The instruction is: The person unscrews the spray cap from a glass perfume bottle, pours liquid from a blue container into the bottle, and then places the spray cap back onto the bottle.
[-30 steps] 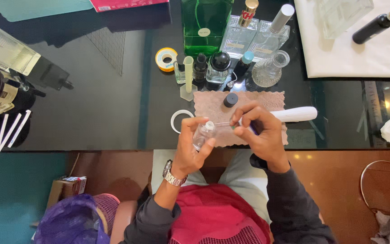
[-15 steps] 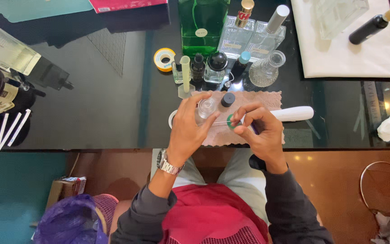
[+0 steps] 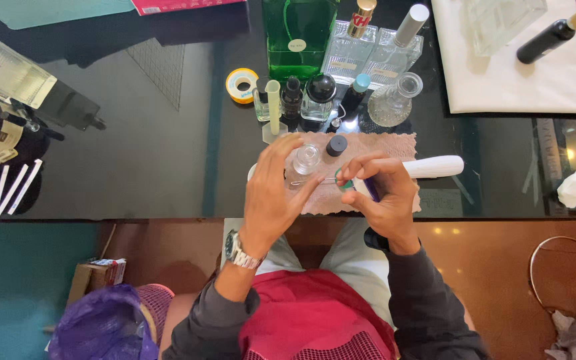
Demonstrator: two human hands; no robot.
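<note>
clear glass bottle (image 3: 306, 160) stands on the pink cloth (image 3: 395, 148), left hand (image 3: 273, 193) fingers curled around it; at 3 o'clock, right hand (image 3: 381, 193) fingers pinch a thin metal tool (image 3: 311, 181).

Left hand (image 3: 271, 193) and right hand (image 3: 381, 193) meet, fingers (image 3: 361, 167) pinched.

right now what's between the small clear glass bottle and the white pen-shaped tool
In the head view, a small dark round cap sits on the pink cloth between the small clear glass bottle and the white pen-shaped tool.
</note>
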